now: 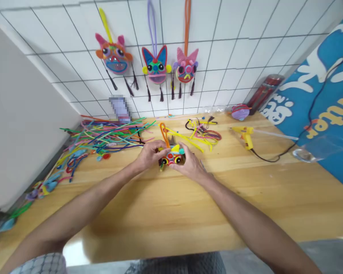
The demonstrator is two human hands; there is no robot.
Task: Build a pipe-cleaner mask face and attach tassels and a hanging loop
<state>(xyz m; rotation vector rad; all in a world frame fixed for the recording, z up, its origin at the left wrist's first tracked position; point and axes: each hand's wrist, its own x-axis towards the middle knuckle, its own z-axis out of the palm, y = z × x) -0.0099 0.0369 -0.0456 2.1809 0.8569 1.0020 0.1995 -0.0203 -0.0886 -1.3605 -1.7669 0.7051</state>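
Note:
Between my two hands is a small pipe-cleaner animal-head ornament with round black-and-yellow eyes, a red nose and yellow ears. An orange pipe-cleaner loop rises from its top. My left hand pinches near the base of this loop, at the ornament's upper left. Fingers of my right hand wrap the ornament's right side, with the thumb below the eye. Part of the ornament is hidden by the fingers. Just behind it lie yellow pipe cleaners.
Many coloured pipe cleaners are heaped at the left. A yellow glue gun with a black cord lies at the right, near a red bottle and a purple round piece. Three finished ornaments hang on the tiled wall.

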